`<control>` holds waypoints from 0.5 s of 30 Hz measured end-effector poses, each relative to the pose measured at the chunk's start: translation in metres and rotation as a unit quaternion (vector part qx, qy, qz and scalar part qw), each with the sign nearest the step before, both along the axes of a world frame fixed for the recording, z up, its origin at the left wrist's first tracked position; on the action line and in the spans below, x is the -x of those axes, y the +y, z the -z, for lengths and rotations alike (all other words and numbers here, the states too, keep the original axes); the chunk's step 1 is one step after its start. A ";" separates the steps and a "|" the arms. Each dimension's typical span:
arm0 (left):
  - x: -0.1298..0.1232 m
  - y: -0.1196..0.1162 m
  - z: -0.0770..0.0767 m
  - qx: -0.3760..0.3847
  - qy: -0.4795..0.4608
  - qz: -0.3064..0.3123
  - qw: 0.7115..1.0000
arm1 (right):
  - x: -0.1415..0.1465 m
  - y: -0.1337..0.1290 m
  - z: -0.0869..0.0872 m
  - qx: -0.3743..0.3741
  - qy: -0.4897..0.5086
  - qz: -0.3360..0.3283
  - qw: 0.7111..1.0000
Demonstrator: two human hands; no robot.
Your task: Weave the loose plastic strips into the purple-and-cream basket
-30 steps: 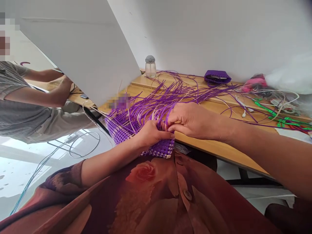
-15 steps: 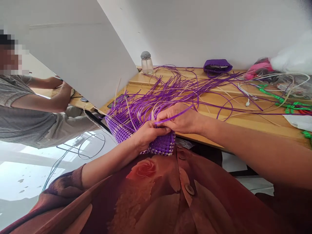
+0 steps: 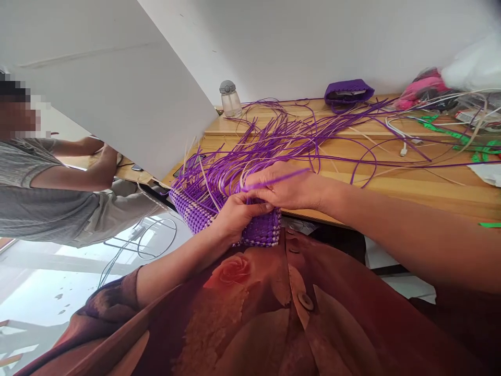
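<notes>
A purple and cream woven piece (image 3: 262, 230) lies at the table's front edge against my shirt, its many loose purple and cream strands (image 3: 270, 138) fanned over the table. My left hand (image 3: 238, 211) grips its upper edge, thumb pointing right. Just above and touching it, my right hand (image 3: 274, 188) is closed, fingers bent down to the weave. One purple strand (image 3: 282, 180) runs across the back of my right hand, slightly blurred. Both sets of fingertips are partly hidden where they meet.
At the back of the wooden table (image 3: 430, 185) stand a clear bottle (image 3: 231, 102) and a purple woven pouch (image 3: 348, 94). A white cable (image 3: 403, 149), green tape (image 3: 450, 133) and plastic bags lie right. Another person (image 3: 58, 193) sits at left beyond a partition (image 3: 129, 78).
The view has shifted slightly. My right hand has moved a little to the left over the weave, and the strand across it has shifted with it. My left hand keeps its grip.
</notes>
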State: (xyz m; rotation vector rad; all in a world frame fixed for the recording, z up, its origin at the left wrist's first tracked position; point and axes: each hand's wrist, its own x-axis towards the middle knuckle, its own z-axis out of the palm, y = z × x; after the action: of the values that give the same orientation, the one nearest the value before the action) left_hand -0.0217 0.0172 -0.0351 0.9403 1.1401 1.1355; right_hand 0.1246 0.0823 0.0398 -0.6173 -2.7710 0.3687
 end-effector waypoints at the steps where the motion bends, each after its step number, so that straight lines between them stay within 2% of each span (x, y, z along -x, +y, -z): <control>1: 0.001 0.000 -0.001 0.003 0.005 0.000 1.000 | -0.004 -0.006 -0.004 -0.014 0.011 0.025 1.000; 3: 0.001 -0.001 -0.003 0.002 0.016 -0.008 1.000 | -0.018 -0.024 -0.007 -0.050 0.045 0.091 0.994; 5: 0.001 -0.002 -0.007 0.008 0.026 -0.014 1.000 | -0.034 -0.043 0.000 -0.092 0.091 0.152 0.980; 6: 0.001 -0.003 -0.009 0.013 0.030 -0.016 0.999 | -0.041 -0.051 0.008 -0.096 0.098 0.158 0.978; 8: 0.001 -0.004 -0.012 0.025 0.032 -0.017 0.999 | -0.050 -0.061 0.031 -0.027 0.063 0.150 0.986; 10: 0.000 -0.005 -0.013 0.044 0.025 -0.016 0.999 | -0.051 -0.063 0.057 0.045 0.071 0.163 0.983; 12: 0.000 -0.004 -0.013 0.051 0.019 -0.026 0.998 | -0.047 -0.059 0.077 0.077 0.131 0.157 0.976; 15: 0.001 -0.003 -0.011 0.052 0.020 -0.039 0.998 | -0.041 -0.054 0.092 0.053 0.255 0.131 0.956</control>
State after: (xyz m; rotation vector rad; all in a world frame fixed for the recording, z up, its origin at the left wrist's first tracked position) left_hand -0.0228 0.0141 -0.0237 0.8481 1.2659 1.1122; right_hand 0.1658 0.0286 -0.0522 -0.7767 -2.1590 0.5340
